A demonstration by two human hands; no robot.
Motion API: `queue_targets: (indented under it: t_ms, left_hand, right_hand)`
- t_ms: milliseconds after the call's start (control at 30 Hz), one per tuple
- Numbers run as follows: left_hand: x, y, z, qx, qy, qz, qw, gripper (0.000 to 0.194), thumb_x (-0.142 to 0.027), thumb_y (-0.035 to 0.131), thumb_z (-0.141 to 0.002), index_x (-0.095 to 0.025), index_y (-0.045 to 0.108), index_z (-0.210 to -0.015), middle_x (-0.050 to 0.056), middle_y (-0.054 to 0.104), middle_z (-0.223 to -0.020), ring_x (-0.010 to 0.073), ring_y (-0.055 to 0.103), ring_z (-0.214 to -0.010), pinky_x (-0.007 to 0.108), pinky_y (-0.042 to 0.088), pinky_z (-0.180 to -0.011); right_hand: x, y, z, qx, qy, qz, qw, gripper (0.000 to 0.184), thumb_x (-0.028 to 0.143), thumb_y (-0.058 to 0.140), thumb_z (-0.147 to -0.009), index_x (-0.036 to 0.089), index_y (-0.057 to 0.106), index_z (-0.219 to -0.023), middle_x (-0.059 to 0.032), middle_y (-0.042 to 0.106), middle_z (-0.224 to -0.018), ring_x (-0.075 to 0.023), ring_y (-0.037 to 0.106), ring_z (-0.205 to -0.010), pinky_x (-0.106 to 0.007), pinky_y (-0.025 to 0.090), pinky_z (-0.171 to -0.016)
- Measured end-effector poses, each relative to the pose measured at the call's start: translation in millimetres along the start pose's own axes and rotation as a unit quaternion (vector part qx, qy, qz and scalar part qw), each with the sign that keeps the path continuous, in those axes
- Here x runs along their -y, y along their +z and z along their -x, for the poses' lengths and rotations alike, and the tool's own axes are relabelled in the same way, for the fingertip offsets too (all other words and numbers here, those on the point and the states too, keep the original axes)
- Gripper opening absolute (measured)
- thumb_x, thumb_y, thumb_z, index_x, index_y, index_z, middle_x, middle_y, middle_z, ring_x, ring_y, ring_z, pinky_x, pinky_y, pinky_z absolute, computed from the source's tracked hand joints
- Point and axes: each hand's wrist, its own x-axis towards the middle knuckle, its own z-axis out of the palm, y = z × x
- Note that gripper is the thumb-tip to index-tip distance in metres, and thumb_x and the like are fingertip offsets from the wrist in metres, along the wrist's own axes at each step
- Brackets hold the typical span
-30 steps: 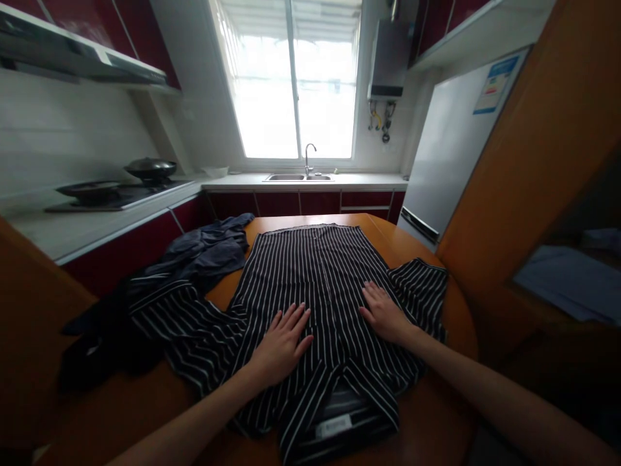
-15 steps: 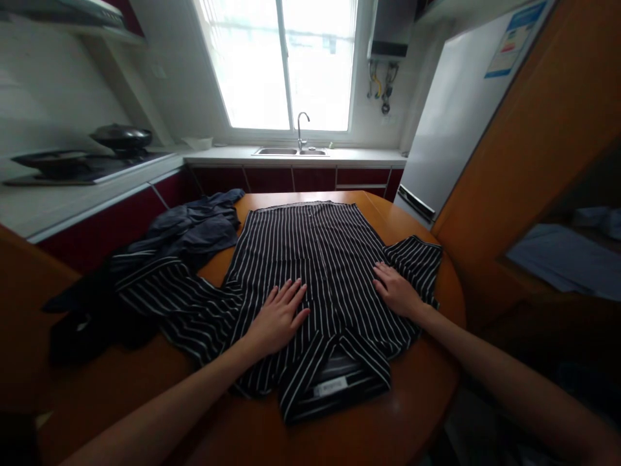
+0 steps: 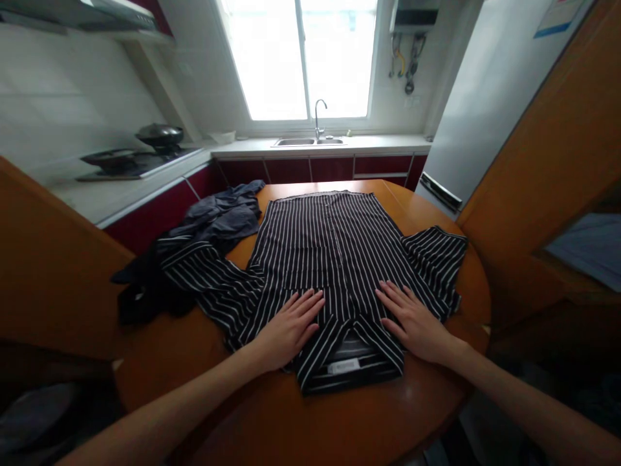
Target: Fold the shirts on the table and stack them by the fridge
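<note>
A black shirt with thin white stripes [image 3: 325, 246] lies spread front-up on a round wooden table [image 3: 272, 414], its collar toward me and its sleeves out to both sides. My left hand [image 3: 291, 327] rests flat on the shirt just left of the collar, fingers stretched out. My right hand [image 3: 414, 320] lies flat on the shirt's right shoulder, fingers spread. Neither hand holds anything.
A dark grey garment [image 3: 220, 217] is bunched at the table's far left, and a black cloth [image 3: 140, 294] hangs over the left edge. A wooden panel [image 3: 53, 272] stands at left, a fridge [image 3: 480, 110] at right. Behind are the counter, sink [image 3: 310, 141] and stove with pans [image 3: 160, 136].
My right hand has slid from the shirt's right side toward the collar. My left hand stays near the collar. The view has shifted a little closer and lower.
</note>
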Motion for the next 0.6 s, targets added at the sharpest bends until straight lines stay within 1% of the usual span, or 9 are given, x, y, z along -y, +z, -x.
queue_targets:
  t_ms: [100,167,233,300,333,367,467,533,600]
  left_hand:
    - [2.6,-11.1,16.6,0.012,0.008,0.024,1.000,0.053,-0.038,0.037,-0.107,-0.028,0.031,-0.159,0.003,0.027,-0.165,0.0239,0.018,-0.154,0.049,0.016,-0.126]
    - [5.0,-18.5,26.1,-0.004,-0.006,0.074,0.997,0.049,-0.032,0.036,-0.107,-0.028,0.036,-0.156,0.003,0.036,-0.162,0.0224,0.028,-0.152,0.047,0.021,-0.126]
    - [6.6,-25.5,35.9,-0.063,-0.049,0.142,0.987,0.046,-0.027,0.033,-0.107,-0.026,0.046,-0.150,0.004,0.050,-0.153,0.0202,0.044,-0.143,0.043,0.032,-0.122]
    - [5.0,-31.7,47.2,-0.139,-0.094,0.191,0.967,0.041,-0.026,0.035,-0.106,-0.024,0.057,-0.141,0.006,0.062,-0.140,0.0196,0.057,-0.131,0.040,0.044,-0.114]
    - [2.4,-33.9,53.4,-0.161,-0.104,0.201,0.961,0.037,-0.027,0.039,-0.106,-0.023,0.062,-0.135,0.006,0.066,-0.133,0.0197,0.061,-0.124,0.038,0.048,-0.109]
    - [-1.3,-35.2,59.7,-0.166,-0.104,0.204,0.959,0.033,-0.029,0.045,-0.104,-0.024,0.065,-0.130,0.006,0.068,-0.128,0.0199,0.064,-0.119,0.037,0.050,-0.106]
    - [-16.1,-31.8,76.4,-0.123,-0.080,0.186,0.971,0.027,-0.028,0.064,-0.096,-0.026,0.070,-0.122,0.006,0.068,-0.123,0.0200,0.064,-0.113,0.036,0.053,-0.101]
    - [-24.4,-24.7,83.6,-0.110,-0.072,0.164,0.978,0.028,-0.026,0.070,-0.092,-0.027,0.071,-0.119,0.006,0.067,-0.121,0.0206,0.063,-0.111,0.037,0.053,-0.100]
    - [-28.8,-17.0,87.6,-0.119,-0.072,0.146,0.979,0.024,-0.025,0.069,-0.092,-0.027,0.073,-0.116,0.007,0.068,-0.118,0.0212,0.063,-0.110,0.039,0.053,-0.100]
  right_hand:
    - [-9.4,-2.8,11.1,0.004,0.001,-0.001,1.000,0.061,0.046,0.043,-0.101,0.026,0.034,-0.158,-0.0052,0.024,-0.166,-0.0254,0.017,-0.154,-0.053,0.017,-0.125]
    - [-12.0,-1.8,14.6,-0.007,0.008,-0.016,1.000,0.057,0.043,0.042,-0.101,0.026,0.039,-0.156,-0.0051,0.028,-0.165,-0.0266,0.020,-0.153,-0.055,0.019,-0.124]
    - [-8.3,0.0,16.2,-0.042,0.021,-0.045,0.998,0.052,0.038,0.037,-0.103,0.026,0.046,-0.152,-0.0060,0.036,-0.162,-0.0274,0.026,-0.151,-0.056,0.023,-0.123]
    - [4.5,0.7,17.5,-0.089,0.022,-0.076,0.993,0.048,0.035,0.036,-0.103,0.025,0.053,-0.146,-0.0073,0.044,-0.157,-0.0279,0.032,-0.149,-0.055,0.028,-0.122]
    - [14.7,0.3,18.3,-0.108,0.010,-0.089,0.990,0.045,0.035,0.038,-0.103,0.025,0.056,-0.143,-0.0078,0.047,-0.155,-0.0282,0.034,-0.148,-0.055,0.030,-0.121]
    - [27.3,-0.7,19.3,-0.121,-0.010,-0.099,0.988,0.043,0.034,0.042,-0.102,0.025,0.059,-0.140,-0.0082,0.049,-0.153,-0.0286,0.036,-0.147,-0.055,0.032,-0.120]
    - [75.2,-4.0,20.9,-0.133,-0.093,-0.117,0.980,0.036,0.028,0.056,-0.096,0.027,0.064,-0.131,-0.0085,0.054,-0.149,-0.0296,0.043,-0.143,-0.056,0.039,-0.116]
    - [109.2,-3.0,19.1,-0.128,-0.141,-0.123,0.974,0.040,0.024,0.062,-0.091,0.027,0.064,-0.130,-0.0089,0.055,-0.147,-0.0298,0.045,-0.140,-0.057,0.041,-0.115]
    - [139.1,3.5,14.4,-0.116,-0.170,-0.115,0.972,0.047,0.023,0.066,-0.088,0.025,0.061,-0.135,-0.0099,0.054,-0.148,-0.0302,0.045,-0.140,-0.058,0.040,-0.115]
